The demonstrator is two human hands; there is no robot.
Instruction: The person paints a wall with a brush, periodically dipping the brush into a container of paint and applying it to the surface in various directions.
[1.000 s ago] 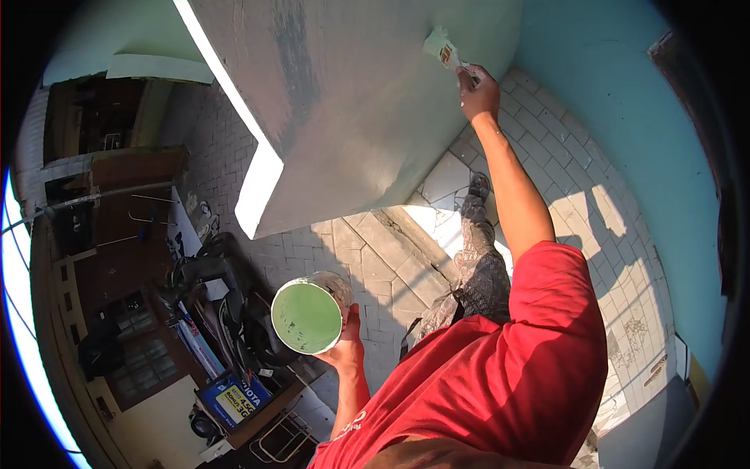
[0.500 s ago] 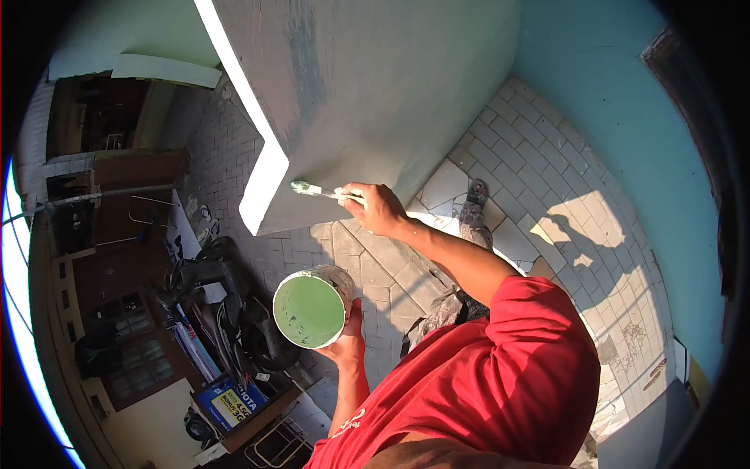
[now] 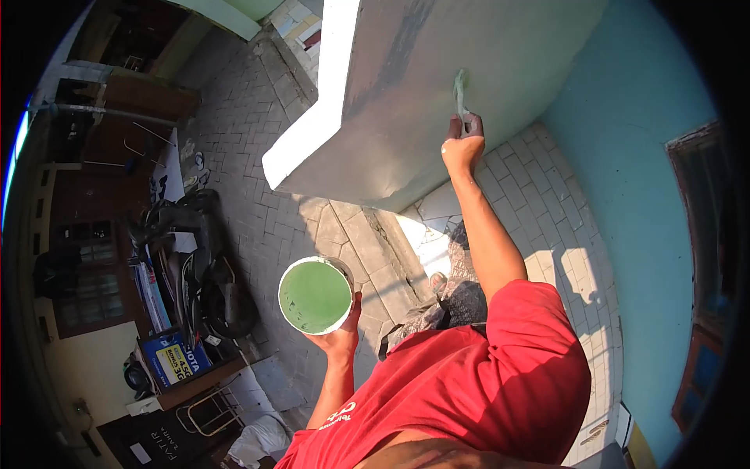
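Note:
My right hand [image 3: 463,142] grips a paintbrush [image 3: 459,95] by its handle, and the bristles meet the grey-green face of a wall [image 3: 414,117] at upper centre. The wall has a white edge [image 3: 305,142] and a darker streak near its top. Lower down, my left hand [image 3: 341,334] is wrapped round the side of a round tub [image 3: 350,273] holding green paint [image 3: 316,293]. Dark flecks mark the tub's inner side. Part of the left hand is hidden behind the tub.
A parked motorbike [image 3: 223,289] and a blue and yellow box [image 3: 176,359] are at the left. Paving [image 3: 266,227] runs below the wall. A teal wall [image 3: 625,187] with a framed window [image 3: 703,227] rises at the right.
My right hand and the brush have moved from near the wall's white corner up and right across its face. The view has shifted; my left hand still holds the tub.

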